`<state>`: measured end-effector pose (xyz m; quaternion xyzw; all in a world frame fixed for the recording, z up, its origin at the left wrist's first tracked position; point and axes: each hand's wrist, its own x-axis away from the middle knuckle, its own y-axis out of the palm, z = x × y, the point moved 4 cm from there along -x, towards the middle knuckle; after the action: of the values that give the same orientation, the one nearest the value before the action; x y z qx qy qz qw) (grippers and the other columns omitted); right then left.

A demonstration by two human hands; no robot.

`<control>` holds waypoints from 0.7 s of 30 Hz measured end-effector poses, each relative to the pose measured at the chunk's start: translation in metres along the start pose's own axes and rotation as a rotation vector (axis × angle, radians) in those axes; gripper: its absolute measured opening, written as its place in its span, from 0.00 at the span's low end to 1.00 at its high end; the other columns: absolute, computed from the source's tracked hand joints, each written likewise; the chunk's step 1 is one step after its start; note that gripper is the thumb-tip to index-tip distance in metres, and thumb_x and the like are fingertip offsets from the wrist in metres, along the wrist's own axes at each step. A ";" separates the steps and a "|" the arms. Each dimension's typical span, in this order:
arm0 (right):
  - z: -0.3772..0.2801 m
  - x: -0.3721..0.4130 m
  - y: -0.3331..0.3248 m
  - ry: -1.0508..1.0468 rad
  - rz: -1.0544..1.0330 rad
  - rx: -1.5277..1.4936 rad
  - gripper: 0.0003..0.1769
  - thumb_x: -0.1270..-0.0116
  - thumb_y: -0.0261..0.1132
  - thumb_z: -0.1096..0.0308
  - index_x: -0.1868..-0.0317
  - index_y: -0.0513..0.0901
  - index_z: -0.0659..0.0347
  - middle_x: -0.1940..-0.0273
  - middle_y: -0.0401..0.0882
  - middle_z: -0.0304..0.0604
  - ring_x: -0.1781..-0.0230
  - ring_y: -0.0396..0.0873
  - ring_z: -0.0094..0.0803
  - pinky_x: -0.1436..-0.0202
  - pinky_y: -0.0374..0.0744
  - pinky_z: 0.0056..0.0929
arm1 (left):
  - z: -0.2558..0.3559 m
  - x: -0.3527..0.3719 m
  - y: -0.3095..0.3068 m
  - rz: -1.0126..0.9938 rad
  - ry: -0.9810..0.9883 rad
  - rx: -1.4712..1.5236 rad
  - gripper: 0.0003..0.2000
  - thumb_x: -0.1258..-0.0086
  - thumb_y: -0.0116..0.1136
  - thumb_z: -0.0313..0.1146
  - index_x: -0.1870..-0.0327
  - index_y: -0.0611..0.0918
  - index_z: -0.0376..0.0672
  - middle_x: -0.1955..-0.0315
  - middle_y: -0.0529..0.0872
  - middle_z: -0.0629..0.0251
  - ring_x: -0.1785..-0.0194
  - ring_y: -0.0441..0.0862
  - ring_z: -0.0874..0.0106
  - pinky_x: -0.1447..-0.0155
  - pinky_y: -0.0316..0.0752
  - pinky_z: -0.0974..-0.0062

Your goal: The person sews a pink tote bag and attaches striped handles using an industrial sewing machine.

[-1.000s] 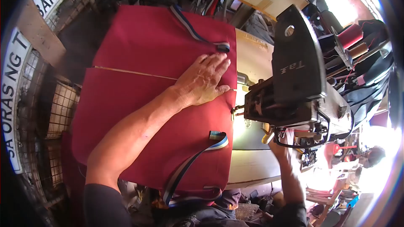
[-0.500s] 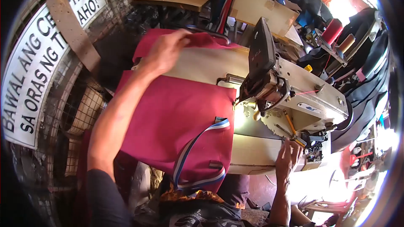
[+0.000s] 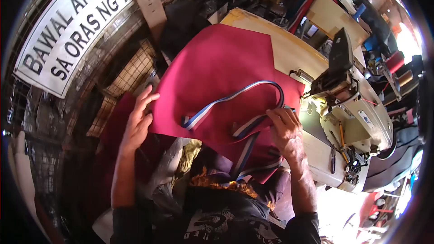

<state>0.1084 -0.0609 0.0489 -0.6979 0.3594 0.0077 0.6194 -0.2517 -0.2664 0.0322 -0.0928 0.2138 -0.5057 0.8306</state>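
A maroon fabric panel (image 3: 212, 72) with a blue-and-white striped strap (image 3: 226, 97) lies over a second maroon panel (image 3: 289, 86), which carries a similar striped strap (image 3: 246, 153). At the upper panel's left edge is my left hand (image 3: 139, 119), fingers apart and thumb out, holding nothing that I can see. My right hand (image 3: 287, 131) has its fingers closed at the right side of the panels, beside the strap's bend; its fingertips partly hide what they pinch. The sewing machine (image 3: 361, 104) stands just right of the fabric, its lamp lit near the needle.
A dark slim tool (image 3: 333, 160) and a yellow pencil (image 3: 341, 133) lie by the machine. Thread spools (image 3: 394, 62) stand behind it. A cardboard box (image 3: 334, 16) sits at the back. Wire mesh with a white sign (image 3: 77, 27) rises on the left.
My left hand has come back from the table's far side to the near left. A strapped maroon panel now covers the other one. My right hand has moved left from the machine bed onto the fabric.
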 end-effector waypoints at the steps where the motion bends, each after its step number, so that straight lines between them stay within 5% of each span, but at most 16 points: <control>1: 0.001 0.002 -0.001 0.005 -0.003 -0.019 0.27 0.49 0.70 0.79 0.44 0.85 0.62 0.50 0.84 0.47 0.47 0.82 0.45 0.42 0.79 0.45 | -0.033 0.011 0.001 0.093 -0.121 0.024 0.21 0.24 0.55 0.21 0.30 0.78 0.41 0.29 0.75 0.58 0.20 0.65 0.64 0.20 0.59 0.65; 3: 0.003 0.007 -0.002 0.049 0.006 -0.052 0.26 0.50 0.68 0.81 0.46 0.85 0.63 0.49 0.83 0.47 0.45 0.81 0.46 0.41 0.80 0.46 | -0.085 0.030 0.015 0.326 -0.557 0.390 0.19 0.17 0.55 0.39 0.31 0.78 0.41 0.40 0.83 0.65 0.36 0.80 0.73 0.36 0.75 0.72; 5: 0.001 0.013 -0.006 0.081 0.009 -0.059 0.26 0.51 0.68 0.82 0.47 0.85 0.63 0.47 0.82 0.47 0.44 0.80 0.47 0.39 0.80 0.46 | -0.088 0.025 0.026 0.246 -0.516 0.763 0.18 0.17 0.56 0.41 0.35 0.81 0.40 0.45 0.86 0.65 0.43 0.84 0.74 0.42 0.78 0.73; 8: -0.007 0.020 -0.009 0.087 -0.032 -0.068 0.27 0.52 0.68 0.84 0.47 0.86 0.63 0.45 0.82 0.47 0.39 0.78 0.49 0.34 0.79 0.47 | -0.089 0.008 0.016 0.149 -0.604 0.807 0.17 0.17 0.56 0.42 0.40 0.82 0.38 0.47 0.88 0.65 0.46 0.86 0.75 0.43 0.80 0.70; 14: -0.008 0.025 -0.007 0.076 -0.061 -0.079 0.26 0.53 0.69 0.84 0.49 0.88 0.61 0.43 0.82 0.46 0.37 0.78 0.49 0.33 0.79 0.47 | -0.058 -0.079 -0.007 -0.022 -0.401 0.642 0.27 0.22 0.64 0.41 0.29 0.74 0.35 0.39 0.85 0.58 0.38 0.84 0.69 0.33 0.78 0.68; 17: -0.005 0.025 -0.008 0.070 -0.082 -0.087 0.24 0.50 0.68 0.84 0.51 0.88 0.60 0.45 0.84 0.46 0.38 0.79 0.48 0.33 0.80 0.45 | -0.054 -0.120 -0.003 0.155 -0.452 0.127 0.37 0.30 0.71 0.35 0.22 0.68 0.33 0.36 0.84 0.56 0.33 0.80 0.63 0.26 0.72 0.64; 19: -0.004 0.020 -0.011 0.081 -0.044 -0.119 0.23 0.46 0.65 0.86 0.50 0.88 0.61 0.48 0.85 0.47 0.42 0.83 0.47 0.35 0.81 0.43 | -0.032 -0.147 0.006 -0.139 -0.225 0.354 0.39 0.32 0.66 0.24 0.19 0.63 0.35 0.31 0.80 0.55 0.31 0.77 0.67 0.26 0.71 0.68; 21: -0.013 0.006 -0.017 0.090 0.058 -0.104 0.22 0.43 0.63 0.88 0.48 0.89 0.62 0.51 0.86 0.47 0.46 0.85 0.46 0.38 0.83 0.41 | -0.015 -0.167 -0.004 -0.001 0.046 0.192 0.32 0.26 0.60 0.26 0.21 0.68 0.36 0.28 0.78 0.59 0.27 0.74 0.68 0.21 0.64 0.67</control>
<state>0.1160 -0.0754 0.0633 -0.7182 0.4058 0.0130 0.5651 -0.3274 -0.1205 0.0638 -0.0014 0.1831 -0.5264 0.8303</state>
